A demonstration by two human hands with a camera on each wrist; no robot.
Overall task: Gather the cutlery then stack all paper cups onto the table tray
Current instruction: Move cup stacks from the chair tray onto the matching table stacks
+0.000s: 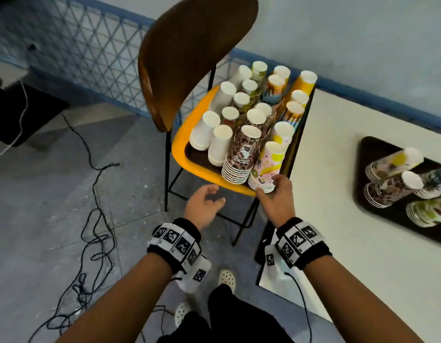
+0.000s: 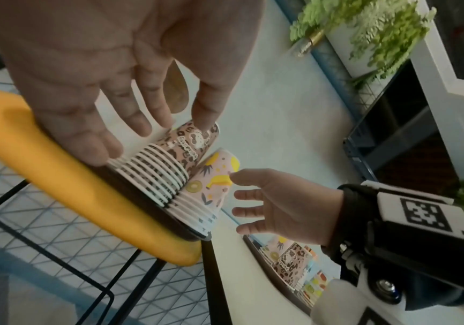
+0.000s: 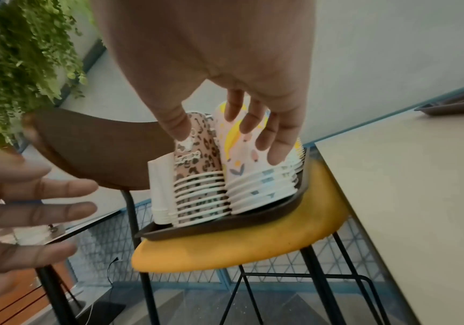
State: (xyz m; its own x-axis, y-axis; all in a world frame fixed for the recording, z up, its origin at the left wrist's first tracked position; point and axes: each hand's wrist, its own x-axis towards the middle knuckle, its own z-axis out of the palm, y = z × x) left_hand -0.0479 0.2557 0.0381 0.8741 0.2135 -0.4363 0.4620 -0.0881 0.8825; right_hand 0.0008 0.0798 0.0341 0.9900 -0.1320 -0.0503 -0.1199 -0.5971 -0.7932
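Several upside-down stacks of paper cups stand on a dark tray (image 1: 199, 159) on a yellow chair seat (image 1: 184, 134). My right hand (image 1: 274, 191) (image 3: 225, 136) is spread at the foot of the nearest stack, pink with fruit print (image 1: 269, 164) (image 2: 214, 176) (image 3: 236, 162); its fingertips are at the stack's side, not curled round it. My left hand (image 1: 204, 204) (image 2: 141, 127) hovers with relaxed fingers just left of the leopard-print stack (image 1: 241, 154) (image 2: 186, 147) (image 3: 197, 162), holding nothing. On the table tray (image 1: 392, 216) several cup stacks lie on their sides. No cutlery shows.
The white table (image 1: 326, 169) begins right beside the chair's right edge. The chair's brown backrest (image 1: 189, 50) rises behind the cups. Black cables (image 1: 95, 231) trail over the grey floor to the left. A blue mesh fence runs behind the chair.
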